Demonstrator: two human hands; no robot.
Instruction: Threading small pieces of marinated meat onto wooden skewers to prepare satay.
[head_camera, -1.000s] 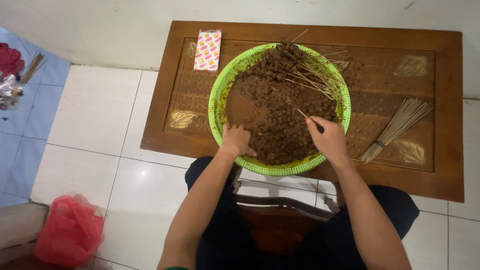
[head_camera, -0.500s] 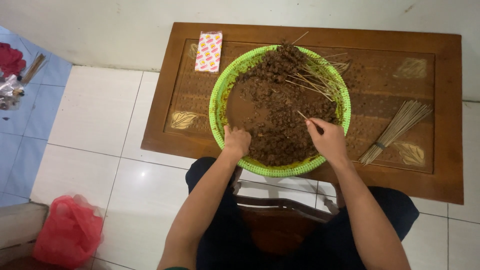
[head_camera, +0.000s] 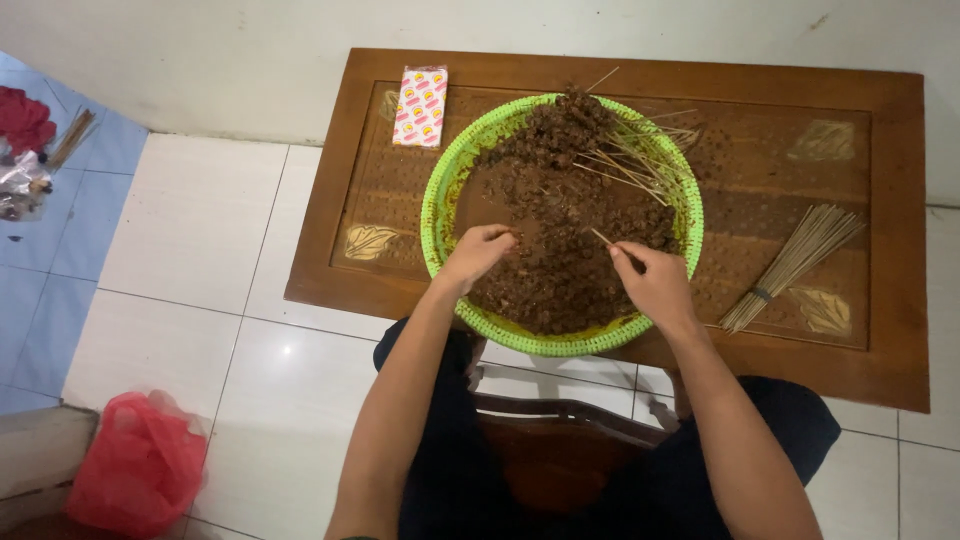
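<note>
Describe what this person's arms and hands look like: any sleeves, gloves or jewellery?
Both arms are bare from the hands up to the bottom edge of the picture, with no sleeve showing. The left hand and right hand wear no gloves. No watch, bracelet or ring can be made out, though the fingers are too small to be sure about rings. Below the arms there is dark clothing over the lap.

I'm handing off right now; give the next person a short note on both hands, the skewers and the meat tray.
Left hand: pinching brown meat pieces in the green tray.
Right hand: holding a thin bamboo skewer over the meat.
Done: loaded skewers piled at the tray's far right.
Left: much loose meat in the tray; a tied bundle of bare skewers lies on the wooden table, right of the tray.
</note>
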